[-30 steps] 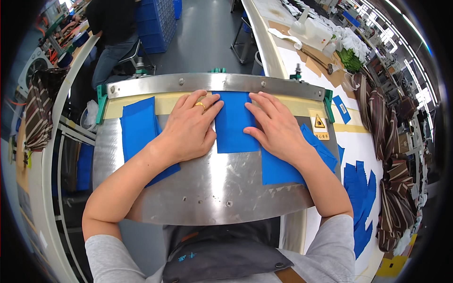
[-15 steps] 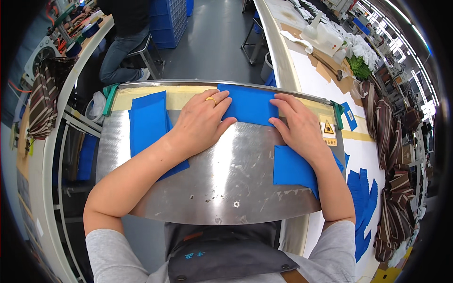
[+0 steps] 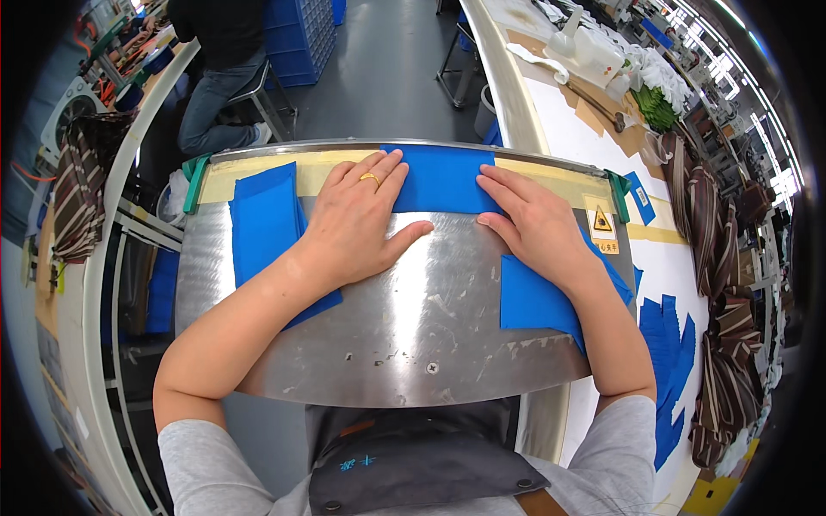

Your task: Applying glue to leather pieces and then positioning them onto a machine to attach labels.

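A blue rectangular fabric piece (image 3: 440,179) lies flat at the far edge of a curved metal worktop (image 3: 404,344), its far side against the metal rail. On its left end rest the fingertips of my left hand (image 3: 357,219); that hand is spread, with a ring on one finger and the thumb out on bare metal. The fingers of my right hand (image 3: 542,228) lie stretched along the piece's right end, thumb near its lower corner. A stack of blue fabric pieces (image 3: 265,224) sits beside my left forearm. More blue pieces (image 3: 533,292) lie partly hidden beneath my right forearm.
Green clamps (image 3: 196,182) stand at both far corners of the worktop. At right, a white table (image 3: 576,155) carries striped fabric (image 3: 705,224), a hammer (image 3: 602,112) and cut blue scraps (image 3: 667,361). Beyond, left, a person (image 3: 219,77) sits on a stool near blue crates (image 3: 297,43).
The blue piece has shifted slightly left and now lies squarer to the rail. My right hand has moved a little left with it, and my left thumb has come away from the fabric's edge.
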Available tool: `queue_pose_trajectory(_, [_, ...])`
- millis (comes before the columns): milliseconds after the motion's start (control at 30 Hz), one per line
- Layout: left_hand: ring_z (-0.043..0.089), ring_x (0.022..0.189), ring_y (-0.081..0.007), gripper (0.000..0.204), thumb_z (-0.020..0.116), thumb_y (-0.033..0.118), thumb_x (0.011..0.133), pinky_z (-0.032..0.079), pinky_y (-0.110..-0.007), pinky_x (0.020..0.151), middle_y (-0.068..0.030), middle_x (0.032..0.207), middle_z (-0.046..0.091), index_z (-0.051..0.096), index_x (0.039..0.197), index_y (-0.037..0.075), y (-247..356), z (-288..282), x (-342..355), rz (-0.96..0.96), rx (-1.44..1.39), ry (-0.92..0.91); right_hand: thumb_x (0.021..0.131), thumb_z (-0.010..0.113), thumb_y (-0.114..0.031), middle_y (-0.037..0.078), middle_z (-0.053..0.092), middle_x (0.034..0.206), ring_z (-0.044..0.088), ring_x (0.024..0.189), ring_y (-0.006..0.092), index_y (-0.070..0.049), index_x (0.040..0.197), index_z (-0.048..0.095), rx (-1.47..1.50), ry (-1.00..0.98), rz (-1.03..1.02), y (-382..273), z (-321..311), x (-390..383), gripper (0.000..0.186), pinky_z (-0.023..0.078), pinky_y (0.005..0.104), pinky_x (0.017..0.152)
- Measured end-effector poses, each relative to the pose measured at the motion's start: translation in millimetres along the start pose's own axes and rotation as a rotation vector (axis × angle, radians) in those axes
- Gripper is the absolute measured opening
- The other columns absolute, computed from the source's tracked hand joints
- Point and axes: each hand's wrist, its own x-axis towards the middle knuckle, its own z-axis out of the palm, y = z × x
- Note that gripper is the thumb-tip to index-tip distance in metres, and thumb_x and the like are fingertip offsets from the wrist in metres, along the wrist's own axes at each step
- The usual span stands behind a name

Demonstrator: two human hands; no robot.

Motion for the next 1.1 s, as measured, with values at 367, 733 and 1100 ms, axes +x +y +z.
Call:
queue_pose_trajectory(367, [0.041, 0.141, -0.0363, 0.073, 0.066, 0.046, 0.091, 0.027, -0.047, 0.119, -0.0244, 0.149, 0.047, 0.051, 0.138, -0.007, -6, 3, 2, 0.024, -0.010, 0.011, 0.092, 0.068, -0.029, 0.012, 0.058, 0.139, 0.057, 0.125, 0.0288, -0.002, 0.128, 0.062, -0.017, -0.020, 0.060, -3, -3, 2, 0.045, 0.046, 0.0388, 0.106])
queue_pose_trajectory(733, [0.045, 0.127, -0.0357, 0.065, 0.068, 0.044, 0.090, 0.028, -0.047, 0.111, -0.0208, 0.126, 0.055, 0.059, 0.129, -0.006, -3, -19, -4, 0.009, 0.039, -0.036, 0.088, 0.072, -0.025, 0.012, 0.061, 0.122, 0.060, 0.116, 0.0293, -0.001, 0.121, 0.064, -0.038, 0.025, 0.004, -14, -6, 9, 0.042, 0.047, 0.0396, 0.103])
queue_pose_trajectory(1100, [0.058, 0.081, -0.0424, 0.037, 0.063, 0.036, 0.096, 0.046, -0.052, 0.072, -0.0199, 0.081, 0.056, 0.057, 0.086, 0.001, -85, -103, -72, -0.189, 0.609, -0.154, 0.083, 0.062, -0.015, 0.006, 0.063, 0.083, 0.067, 0.083, 0.0283, -0.010, 0.081, 0.063, -0.075, 0.320, -0.262, -5, -35, 20, 0.005, 0.052, 0.0416, 0.069])
